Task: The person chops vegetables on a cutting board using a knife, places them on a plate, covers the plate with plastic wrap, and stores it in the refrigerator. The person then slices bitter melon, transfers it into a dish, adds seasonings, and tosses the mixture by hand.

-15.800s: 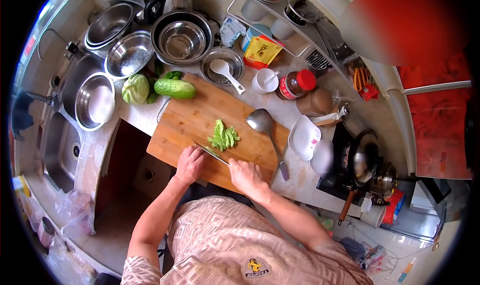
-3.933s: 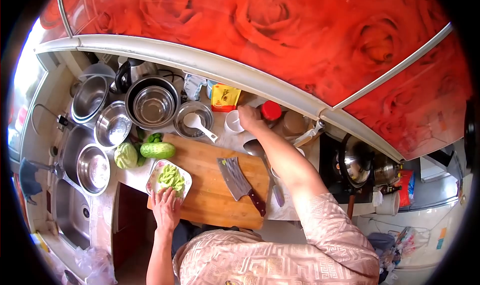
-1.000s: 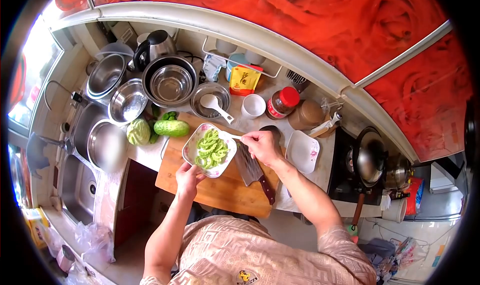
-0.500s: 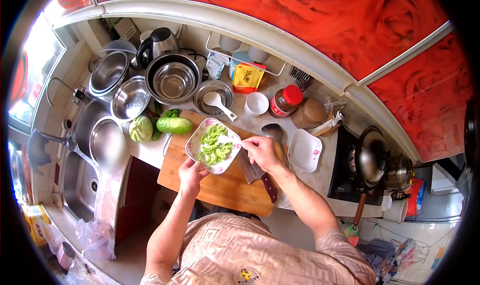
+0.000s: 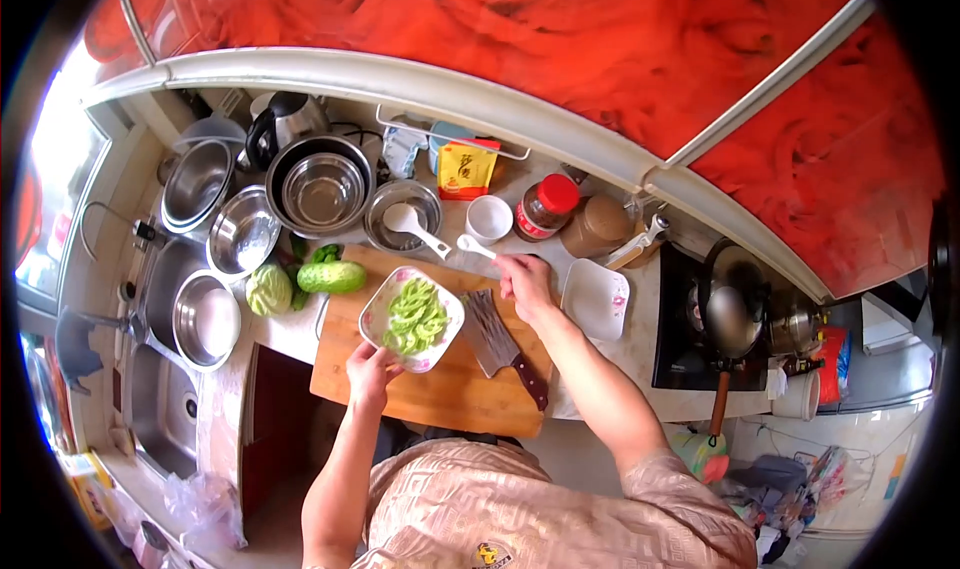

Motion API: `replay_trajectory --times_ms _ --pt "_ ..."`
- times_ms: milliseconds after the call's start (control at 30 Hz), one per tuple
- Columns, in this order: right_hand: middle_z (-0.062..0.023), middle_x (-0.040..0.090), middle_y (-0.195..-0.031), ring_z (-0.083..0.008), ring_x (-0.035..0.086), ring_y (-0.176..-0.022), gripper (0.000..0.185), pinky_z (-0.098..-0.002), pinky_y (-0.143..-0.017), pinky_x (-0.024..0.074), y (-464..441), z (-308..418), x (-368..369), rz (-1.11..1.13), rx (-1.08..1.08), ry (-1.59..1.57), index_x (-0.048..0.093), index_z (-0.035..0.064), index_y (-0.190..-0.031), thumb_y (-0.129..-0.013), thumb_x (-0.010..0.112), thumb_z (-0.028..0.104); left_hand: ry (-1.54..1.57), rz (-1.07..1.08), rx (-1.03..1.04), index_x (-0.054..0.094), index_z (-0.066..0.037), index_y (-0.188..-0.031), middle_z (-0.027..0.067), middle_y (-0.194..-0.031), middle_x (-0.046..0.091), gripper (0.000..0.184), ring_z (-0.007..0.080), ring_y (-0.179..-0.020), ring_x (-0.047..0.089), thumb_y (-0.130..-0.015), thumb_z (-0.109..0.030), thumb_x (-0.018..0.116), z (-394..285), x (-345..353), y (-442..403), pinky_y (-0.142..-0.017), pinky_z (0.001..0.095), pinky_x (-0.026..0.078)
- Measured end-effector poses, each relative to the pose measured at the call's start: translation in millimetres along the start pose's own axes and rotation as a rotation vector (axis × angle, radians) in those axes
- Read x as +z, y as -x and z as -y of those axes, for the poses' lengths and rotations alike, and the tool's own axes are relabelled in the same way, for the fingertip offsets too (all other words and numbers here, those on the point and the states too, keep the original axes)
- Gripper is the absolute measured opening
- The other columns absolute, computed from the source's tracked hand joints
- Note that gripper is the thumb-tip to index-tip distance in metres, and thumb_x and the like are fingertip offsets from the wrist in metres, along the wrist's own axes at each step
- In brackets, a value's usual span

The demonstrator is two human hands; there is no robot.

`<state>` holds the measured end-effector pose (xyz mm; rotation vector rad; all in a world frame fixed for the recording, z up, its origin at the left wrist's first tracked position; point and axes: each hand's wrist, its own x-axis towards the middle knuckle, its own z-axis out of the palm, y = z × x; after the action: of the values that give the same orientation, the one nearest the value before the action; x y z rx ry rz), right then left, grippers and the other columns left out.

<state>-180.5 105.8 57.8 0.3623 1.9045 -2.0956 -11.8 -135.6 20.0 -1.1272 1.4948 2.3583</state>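
Note:
My left hand [image 5: 371,371] grips the near edge of a square floral dish [image 5: 372,319] over the wooden cutting board [image 5: 440,407]. Sliced green vegetable [image 5: 416,317] lies in that dish. In my right hand [image 5: 526,283] is the handle of a small white spoon [image 5: 472,243], whose bowl points toward the white cup [image 5: 489,218], a little way off from it. A cleaver [image 5: 491,339] rests on the board, right of the dish, its dark handle toward the board's near right corner.
Behind the board stand a steel bowl [image 5: 376,217] with a white ladle [image 5: 412,223], a yellow packet [image 5: 467,172] and a red-lidded jar [image 5: 545,207]. A cucumber [image 5: 333,277] and a cabbage [image 5: 269,290] lie left, a second floral dish [image 5: 595,299] and a wok [image 5: 735,314] right.
The spoon has come out of the dish of slices and moved back toward the white cup with my right hand. My left hand still holds the dish. The view has shifted slightly.

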Motion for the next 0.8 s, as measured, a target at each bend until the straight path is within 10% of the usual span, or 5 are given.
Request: replay_trajectory --times_ms 467,533,667,800 --pt "-0.0081 0.064 -0.066 -0.0164 0.056 -0.044 0.028 -0.0319 -0.044 0.0473 -77.2 -24.3 6.4 -0.332 -0.081 0.395 0.062 -0.0008 -0.092 -0.085 0.071 0.025 -0.088 -0.206 0.057 0.065 0.004 -0.105 0.0061 -0.087 0.067 0.022 0.0102 -0.067 0.063 -0.084 0.000 0.059 5.6 -51.7 -5.3 -0.052 0.0212 0.051" --pt "-0.0141 0.069 -0.078 -0.0282 0.069 -0.070 0.030 -0.0405 -0.063 0.0541 -48.7 -39.2 6.4 -0.515 -0.438 0.813 0.061 -0.0004 -0.094 -0.088 0.067 0.028 -0.284 -0.333 0.162 0.064 0.005 -0.110 0.0076 -0.087 0.068 0.028 0.0172 -0.068 0.065 -0.083 -0.002 0.062 -0.1 -47.2 0.2 -0.059 0.0263 0.054" --pt "-0.0154 0.071 -0.085 -0.0308 0.070 -0.078 0.026 -0.0405 -0.068 0.0536 24.2 -100.0 44.4 0.173 -0.219 0.629 0.061 0.0040 -0.102 -0.091 0.061 0.027 -1.173 -0.405 1.055 0.058 -0.001 -0.125 0.0166 -0.119 0.063 0.055 0.0324 -0.106 0.061 -0.075 -0.016 0.076 -1.1 -48.2 9.5 -0.095 0.0470 0.046" --pt "-0.0068 0.066 -0.085 -0.0140 0.063 -0.059 0.026 -0.0300 -0.050 0.0518 37.8 -117.4 83.0 0.484 0.093 0.646 0.055 0.0036 -0.113 -0.100 0.050 0.024 -1.452 0.022 1.046 0.048 -0.004 -0.138 0.0127 -0.135 0.054 0.071 0.0324 -0.121 0.049 -0.079 -0.033 0.073 -24.4 -14.0 -11.5 -0.102 0.0518 0.037"
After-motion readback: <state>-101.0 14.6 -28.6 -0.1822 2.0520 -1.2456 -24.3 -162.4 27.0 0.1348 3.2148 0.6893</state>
